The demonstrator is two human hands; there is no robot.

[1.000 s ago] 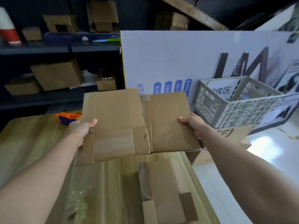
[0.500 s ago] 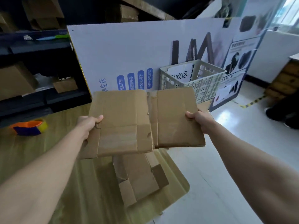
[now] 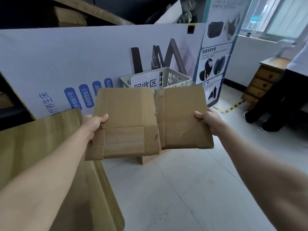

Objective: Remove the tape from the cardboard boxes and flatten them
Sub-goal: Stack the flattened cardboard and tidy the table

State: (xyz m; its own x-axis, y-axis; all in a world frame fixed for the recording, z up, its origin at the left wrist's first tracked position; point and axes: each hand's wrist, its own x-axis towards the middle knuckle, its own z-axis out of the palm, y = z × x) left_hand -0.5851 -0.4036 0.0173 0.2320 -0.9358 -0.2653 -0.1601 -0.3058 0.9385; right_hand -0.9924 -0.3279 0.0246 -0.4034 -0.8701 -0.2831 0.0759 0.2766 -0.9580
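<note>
box: flattened cardboard box [image 3: 150,120] we hold level, mid-air over floor
left hand [image 3: 94,125]: pinching left edge
right hand [image 3: 208,121]: pinching right edge
why: likely heading for far crate [image 3: 181,80]

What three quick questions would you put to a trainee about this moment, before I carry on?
1. True or false: only one hand holds the flattened cardboard box.
2. What stands just behind the box? A) a pale plastic crate; B) a red bucket; C) a ladder.
3. Fill in: the right hand pinches the box's ___ edge, thumb on top.

Key:
1. False: the left hand grips the opposite edge as well.
2. A.
3. Right.
</note>
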